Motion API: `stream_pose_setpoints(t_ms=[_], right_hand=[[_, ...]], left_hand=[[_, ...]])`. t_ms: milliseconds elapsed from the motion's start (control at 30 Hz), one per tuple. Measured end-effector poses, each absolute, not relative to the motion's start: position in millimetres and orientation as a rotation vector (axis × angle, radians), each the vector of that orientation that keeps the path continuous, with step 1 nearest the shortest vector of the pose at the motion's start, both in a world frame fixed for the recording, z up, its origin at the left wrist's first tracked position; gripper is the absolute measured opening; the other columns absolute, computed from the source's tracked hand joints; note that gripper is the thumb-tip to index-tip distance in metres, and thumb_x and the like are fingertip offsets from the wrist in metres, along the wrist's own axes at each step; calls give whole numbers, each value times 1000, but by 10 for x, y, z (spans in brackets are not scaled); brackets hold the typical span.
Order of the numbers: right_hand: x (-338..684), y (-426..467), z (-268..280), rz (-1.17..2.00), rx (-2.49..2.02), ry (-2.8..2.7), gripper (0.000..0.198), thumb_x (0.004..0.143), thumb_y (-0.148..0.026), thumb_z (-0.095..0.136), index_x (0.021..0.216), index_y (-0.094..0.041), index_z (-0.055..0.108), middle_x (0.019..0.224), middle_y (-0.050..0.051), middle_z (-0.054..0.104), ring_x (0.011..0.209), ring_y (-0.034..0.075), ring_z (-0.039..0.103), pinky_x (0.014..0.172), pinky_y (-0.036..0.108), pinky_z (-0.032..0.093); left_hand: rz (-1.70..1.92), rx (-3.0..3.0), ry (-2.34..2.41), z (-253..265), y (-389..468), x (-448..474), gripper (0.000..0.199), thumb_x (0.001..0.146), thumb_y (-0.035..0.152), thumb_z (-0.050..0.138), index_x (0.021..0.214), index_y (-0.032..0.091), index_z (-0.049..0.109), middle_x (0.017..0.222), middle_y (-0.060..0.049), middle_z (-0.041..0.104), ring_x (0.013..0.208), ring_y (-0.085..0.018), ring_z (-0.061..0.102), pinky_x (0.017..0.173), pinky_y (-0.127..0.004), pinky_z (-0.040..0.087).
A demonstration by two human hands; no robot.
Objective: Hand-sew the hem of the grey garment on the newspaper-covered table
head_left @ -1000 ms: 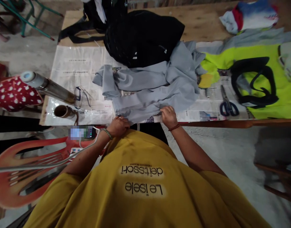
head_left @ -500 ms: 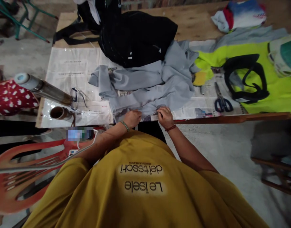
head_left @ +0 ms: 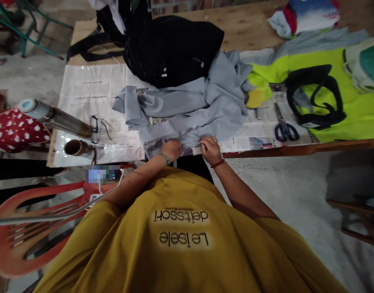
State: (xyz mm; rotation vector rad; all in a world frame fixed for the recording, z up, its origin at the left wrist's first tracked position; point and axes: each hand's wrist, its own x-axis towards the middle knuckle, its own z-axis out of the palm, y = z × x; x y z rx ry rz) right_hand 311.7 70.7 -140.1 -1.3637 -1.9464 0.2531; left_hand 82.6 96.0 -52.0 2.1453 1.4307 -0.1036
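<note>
A grey garment (head_left: 193, 118) lies crumpled across the newspaper, its near edge at the front of the table. My left hand (head_left: 171, 150), with a green bead bracelet at the wrist, is closed on that edge. A short distance to its right, my right hand (head_left: 210, 149), wearing a red-brown bracelet, pinches the same edge. The fingertips of both hands are partly hidden. A black backpack (head_left: 174, 49) rests against the far side of the garment.
Scissors (head_left: 285, 129) and a black strap (head_left: 336, 97) lie to the right, by neon-yellow cloth (head_left: 361, 122). At left are a glass flask (head_left: 58, 118), eyeglasses (head_left: 95, 124) and a brown cup (head_left: 75, 147). An orange chair (head_left: 22, 193) stands beside me, a phone (head_left: 97, 174) above its seat.
The view has shifted slightly. Both hands stay closed at the garment's near edge, in almost the same place.
</note>
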Motion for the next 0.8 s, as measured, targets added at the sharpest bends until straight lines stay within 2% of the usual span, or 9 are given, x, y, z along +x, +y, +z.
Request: stream_pose_setpoints(t_ms=[167, 400, 600, 800], right_hand=[[3107, 697, -1383, 217, -1375, -1963, 25, 92, -15, 46, 93, -22, 69, 94, 10, 71, 103, 25, 65, 98, 50, 52], [3117, 688, -1381, 235, -1395, -1986, 23, 93, -16, 46, 93, -22, 69, 94, 10, 70, 104, 26, 63, 99, 51, 51], [3116, 690, -1392, 211, -1398, -1980, 23, 94, -18, 47, 92, -23, 69, 93, 9, 70, 102, 25, 63, 100, 51, 52], [3128, 706, -1382, 227, -1404, -1985, 22, 97, -22, 46, 92, -23, 67, 94, 10, 68, 100, 26, 60, 98, 50, 51]], left_hand=[[64, 2094, 1341, -605, 888, 641, 14, 84, 15, 56, 83, 14, 70, 88, -7, 70, 86, -19, 65, 85, -30, 52], [246, 1985, 1245, -646, 838, 534, 9, 82, 15, 57, 79, 16, 66, 83, -3, 66, 78, -14, 59, 80, -28, 51], [180, 1935, 1172, -528, 877, 511, 10, 81, 12, 57, 73, 16, 62, 80, -1, 63, 76, -14, 57, 81, -27, 49], [115, 2012, 896, -425, 879, 432, 11, 84, 16, 57, 74, 18, 61, 82, 0, 61, 82, -15, 59, 85, -27, 49]])
